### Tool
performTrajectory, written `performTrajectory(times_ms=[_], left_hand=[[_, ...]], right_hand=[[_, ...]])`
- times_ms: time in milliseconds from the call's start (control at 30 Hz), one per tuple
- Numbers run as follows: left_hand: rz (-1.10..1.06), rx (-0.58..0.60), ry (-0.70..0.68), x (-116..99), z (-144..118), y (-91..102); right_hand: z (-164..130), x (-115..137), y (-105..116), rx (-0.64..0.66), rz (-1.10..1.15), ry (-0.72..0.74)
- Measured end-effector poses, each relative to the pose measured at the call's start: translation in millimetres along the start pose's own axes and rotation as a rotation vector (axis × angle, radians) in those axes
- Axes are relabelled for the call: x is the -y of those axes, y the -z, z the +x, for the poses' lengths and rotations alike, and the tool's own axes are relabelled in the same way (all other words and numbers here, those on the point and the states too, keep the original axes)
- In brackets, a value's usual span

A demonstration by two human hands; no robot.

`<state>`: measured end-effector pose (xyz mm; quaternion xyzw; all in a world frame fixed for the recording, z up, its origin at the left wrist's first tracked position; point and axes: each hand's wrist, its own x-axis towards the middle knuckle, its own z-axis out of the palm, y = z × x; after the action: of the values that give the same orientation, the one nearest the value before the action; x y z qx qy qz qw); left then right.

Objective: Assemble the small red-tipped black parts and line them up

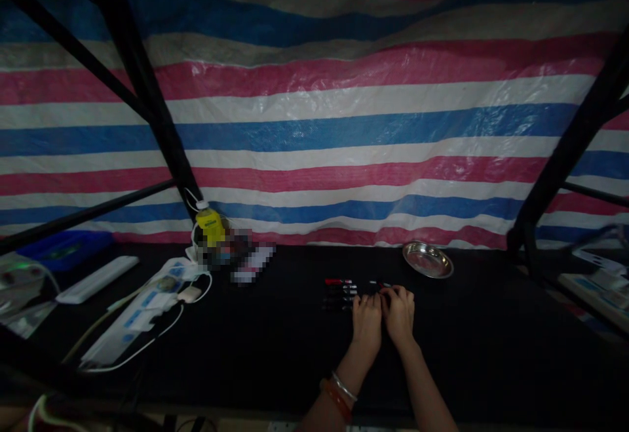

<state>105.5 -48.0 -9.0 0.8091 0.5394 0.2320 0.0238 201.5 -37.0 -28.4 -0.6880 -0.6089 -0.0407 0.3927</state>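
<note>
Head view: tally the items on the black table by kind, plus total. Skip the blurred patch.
Pens, in a row by the left hand and right hand: about 4, dim, so the count is unsure
Metal dish: 1
Yellow bottle: 1
Power strip: 1
White remote: 1
Total: about 8

Both hands, left hand (366,317) and right hand (399,311), apparently touching.
</note>
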Motion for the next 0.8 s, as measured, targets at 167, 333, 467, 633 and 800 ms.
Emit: performTrajectory(times_ms=[167,333,467,633,800], left_hand=[[-0.034,-0.025,-0.008,-2.5,-5.1,11.1],[-0.292,-0.136,0.019,2.0,-8.0,12.7],[-0.558,-0.272,0.092,6.2,-8.6,10.2],[-0.625,-0.329,0.137,7.2,-9.0,8.8],[-0.604,-0.345,0.122,8.2,-8.8,8.3]], right_hand=[[0.1,3.0,4.8,-0.039,0.162,-0.037],[-1.0,11.1,3.8,-0.049,0.611,-0.133],[-0.1,19.8,1.9,-0.004,0.861,-0.185],[1.5,19.9,2.6,-0.009,0.877,-0.202],[1.5,14.3,-0.6,-0.046,0.831,-0.182]])
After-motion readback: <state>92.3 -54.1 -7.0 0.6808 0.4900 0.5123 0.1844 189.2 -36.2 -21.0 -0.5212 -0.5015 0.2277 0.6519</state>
